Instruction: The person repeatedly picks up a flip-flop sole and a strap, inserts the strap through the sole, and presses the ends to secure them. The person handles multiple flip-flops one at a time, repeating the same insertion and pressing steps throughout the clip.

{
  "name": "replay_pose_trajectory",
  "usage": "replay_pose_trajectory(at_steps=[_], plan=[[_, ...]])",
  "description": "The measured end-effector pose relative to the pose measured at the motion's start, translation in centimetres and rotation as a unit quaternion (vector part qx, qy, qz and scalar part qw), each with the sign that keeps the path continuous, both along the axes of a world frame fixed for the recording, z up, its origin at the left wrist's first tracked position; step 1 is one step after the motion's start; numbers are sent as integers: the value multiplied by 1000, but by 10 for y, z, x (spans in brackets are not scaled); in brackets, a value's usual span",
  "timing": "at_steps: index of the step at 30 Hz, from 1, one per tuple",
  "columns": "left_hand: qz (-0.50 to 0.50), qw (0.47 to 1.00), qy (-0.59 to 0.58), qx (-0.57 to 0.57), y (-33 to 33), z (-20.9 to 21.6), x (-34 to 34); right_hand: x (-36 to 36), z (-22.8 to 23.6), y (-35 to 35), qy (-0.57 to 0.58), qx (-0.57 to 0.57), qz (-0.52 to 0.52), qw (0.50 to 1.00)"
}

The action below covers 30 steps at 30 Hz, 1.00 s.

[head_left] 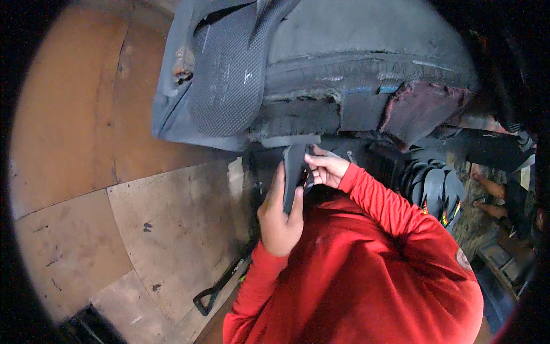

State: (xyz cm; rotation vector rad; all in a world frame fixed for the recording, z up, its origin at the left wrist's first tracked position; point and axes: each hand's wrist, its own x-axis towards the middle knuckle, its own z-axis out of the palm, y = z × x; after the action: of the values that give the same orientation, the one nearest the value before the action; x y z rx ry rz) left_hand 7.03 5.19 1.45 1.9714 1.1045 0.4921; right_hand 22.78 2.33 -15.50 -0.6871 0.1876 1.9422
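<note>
My left hand (279, 221) is wrapped round a dark grey flip-flop (293, 172), which I hold edge-on in front of my chest. With its fingers closed near the sole's far end, my right hand (327, 166) grips the same flip-flop by what looks like its dark strap. Part of the strap and the underside are hidden by my fingers. Beyond my hands, another dark flip-flop (229, 74) with a textured footbed lies on the worn, padded work surface (366, 28), its strap up.
A pile of dark flip-flops (435, 186) with coloured marks stands to my right. Another person's limbs (491, 195) show at the far right. Brown boards (69, 109) cover the area to my left, with a black looped strip (215, 289) by my left elbow. Torn reddish cloth (424, 112) hangs off the work surface.
</note>
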Motion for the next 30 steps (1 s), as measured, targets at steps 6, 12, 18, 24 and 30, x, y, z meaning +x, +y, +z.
replay_pose_trajectory(at_steps=[6,12,18,24,30], plan=[[10,1000,13,24,-18,19,-32,4,2,0,91,176,-3,980],[-32,997,22,65,-10,17,-23,-6,-10,17,57,179,13,982],[-24,998,54,37,4,6,-6,-21,-40,13,89,117,6,989],[-30,993,76,-82,25,-27,29,-14,-61,-32,126,1,-2,992],[-19,996,38,-84,26,-33,29,6,-35,-45,24,-75,14,997]])
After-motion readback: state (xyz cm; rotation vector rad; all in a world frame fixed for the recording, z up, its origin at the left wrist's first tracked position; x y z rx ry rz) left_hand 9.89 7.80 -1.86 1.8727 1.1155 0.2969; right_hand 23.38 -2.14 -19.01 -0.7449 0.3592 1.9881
